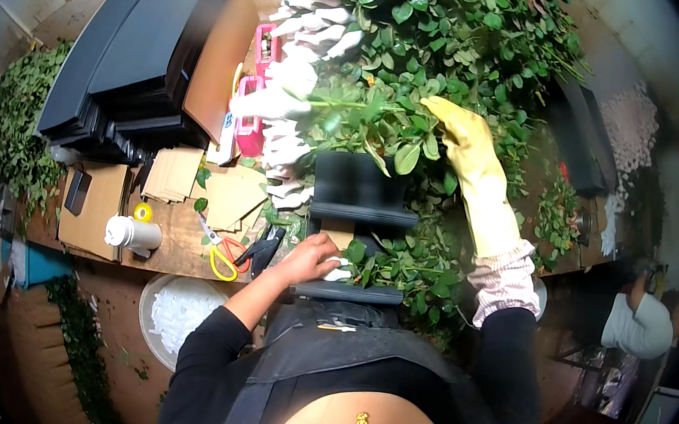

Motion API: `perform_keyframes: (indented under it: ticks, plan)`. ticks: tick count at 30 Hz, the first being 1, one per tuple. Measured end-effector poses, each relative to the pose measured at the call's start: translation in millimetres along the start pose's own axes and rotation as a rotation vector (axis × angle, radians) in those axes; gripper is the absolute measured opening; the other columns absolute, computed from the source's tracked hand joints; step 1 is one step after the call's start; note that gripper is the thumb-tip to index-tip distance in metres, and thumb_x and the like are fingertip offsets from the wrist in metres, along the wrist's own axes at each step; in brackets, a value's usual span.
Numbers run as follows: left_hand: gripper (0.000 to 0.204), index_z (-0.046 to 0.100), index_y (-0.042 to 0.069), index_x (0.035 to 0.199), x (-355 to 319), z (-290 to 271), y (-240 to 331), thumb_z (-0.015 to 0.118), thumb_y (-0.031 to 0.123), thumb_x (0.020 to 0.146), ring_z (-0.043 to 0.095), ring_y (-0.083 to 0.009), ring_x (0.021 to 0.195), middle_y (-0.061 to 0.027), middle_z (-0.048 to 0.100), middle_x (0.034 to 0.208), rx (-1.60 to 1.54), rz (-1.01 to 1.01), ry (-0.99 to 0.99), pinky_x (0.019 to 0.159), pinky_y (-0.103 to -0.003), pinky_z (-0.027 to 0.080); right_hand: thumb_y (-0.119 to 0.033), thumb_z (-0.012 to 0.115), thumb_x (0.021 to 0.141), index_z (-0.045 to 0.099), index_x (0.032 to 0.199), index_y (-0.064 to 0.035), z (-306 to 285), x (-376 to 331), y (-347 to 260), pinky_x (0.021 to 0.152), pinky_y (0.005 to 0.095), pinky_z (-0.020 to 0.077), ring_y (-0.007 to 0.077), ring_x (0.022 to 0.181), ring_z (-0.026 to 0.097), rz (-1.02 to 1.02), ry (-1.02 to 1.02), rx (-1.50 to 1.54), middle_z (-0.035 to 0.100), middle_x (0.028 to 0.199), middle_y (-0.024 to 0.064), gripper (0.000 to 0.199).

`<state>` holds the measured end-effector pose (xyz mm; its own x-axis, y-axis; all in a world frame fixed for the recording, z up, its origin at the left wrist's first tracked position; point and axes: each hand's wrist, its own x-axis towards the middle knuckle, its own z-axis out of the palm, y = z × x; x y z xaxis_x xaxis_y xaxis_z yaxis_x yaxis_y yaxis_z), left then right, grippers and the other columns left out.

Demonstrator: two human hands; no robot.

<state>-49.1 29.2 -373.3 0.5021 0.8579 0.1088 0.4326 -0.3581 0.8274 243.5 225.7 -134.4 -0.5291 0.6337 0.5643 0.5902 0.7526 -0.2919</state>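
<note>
My bare left hand (311, 258) is curled over white-sleeved rose buds (339, 271) at the near edge of the bench, its fingertips partly hidden. Around those buds is a black corrugated sheet (361, 213) with a strip of brown cardboard (337, 232) inside. My right hand (462, 129), in a long yellow rubber glove, reaches into the foliage with its fingers closed on a leafy rose stem. That stem runs left to a white-sleeved rose head (272, 104). Beyond lies a large heap of leafy roses (469, 31), their white-wrapped heads (317, 31) lined up on the left.
Orange-handled scissors (225, 257), a black stapler (266, 249), cardboard pieces (233, 197) and a white bottle (132, 233) sit on the left. Behind them rise stacked black sheets (155, 39) and pink tape dispensers (250, 113). A tub of white sleeves (177, 315) stands below. Another person (640, 324) is at right.
</note>
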Motion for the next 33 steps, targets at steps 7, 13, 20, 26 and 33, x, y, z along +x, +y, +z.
perform_keyframes:
  ticks: [7, 13, 20, 26, 33]
  plan:
    - [0.05, 0.06, 0.005, 0.134, -1.5, 0.4, 1.0, 0.08, 0.022, 0.092, 0.065, -0.0263, 0.117, -0.0107, 0.064, 0.132, -0.202, -0.271, -0.054, 0.099, -0.037, 0.052, 0.015, 0.062, 0.071, 0.076, 0.124, -0.0104, -18.8, -124.4, -26.7, 0.092, 0.0391, 0.0602, 0.0324, 0.105, 0.075, 0.174, -0.263, 0.242, 0.078, 0.113, 0.0155, 0.06]
    - [0.081, 0.05, 0.011, 0.151, 0.2, -0.4, -0.3, 0.09, 0.014, 0.081, 0.068, -0.0226, 0.109, -0.0101, 0.064, 0.131, -0.335, -0.334, 0.081, 0.092, -0.035, 0.057, -0.007, 0.065, 0.096, 0.071, 0.133, -0.0202, 38.3, -239.3, 13.1, 0.096, 0.0363, 0.0561, 0.0264, 0.114, 0.07, 1.065, -1.069, -0.257, 0.075, 0.125, 0.007, 0.039]
    - [0.057, 0.067, 0.01, 0.137, 2.3, -3.5, 3.3, 0.088, 0.014, 0.083, 0.067, -0.0252, 0.111, -0.0123, 0.062, 0.13, -0.188, -0.167, 0.035, 0.095, -0.037, 0.059, -0.017, 0.062, 0.1, 0.065, 0.141, -0.0237, 31.9, -194.5, -13.3, 0.096, 0.0376, 0.0588, 0.0276, 0.12, 0.069, 0.663, -1.49, -0.468, 0.071, 0.136, 0.004, 0.042]
    - [0.045, 0.068, 0.008, 0.13, 5.6, -6.5, 5.5, 0.082, 0.017, 0.088, 0.068, -0.0261, 0.106, -0.0131, 0.062, 0.124, 0.024, -0.115, 0.015, 0.089, -0.036, 0.059, -0.013, 0.066, 0.093, 0.075, 0.109, -0.0128, 58.1, -64.1, 21.3, 0.094, 0.0437, 0.0539, 0.0279, 0.11, 0.07, 0.285, -0.35, -0.518, 0.073, 0.117, 0.0087, 0.019]
    - [0.029, 0.07, 0.006, 0.112, 12.4, 8.7, -0.8, 0.077, 0.026, 0.093, 0.06, -0.0401, 0.105, -0.017, 0.066, 0.109, 0.288, -0.136, 0.138, 0.095, -0.048, 0.049, -0.016, 0.065, 0.089, 0.076, 0.103, -0.0161, 90.6, -9.1, 38.3, 0.118, 0.0478, 0.0347, 0.0274, 0.131, 0.059, 0.442, -0.447, -0.378, 0.066, 0.14, 0.0108, 0.017]
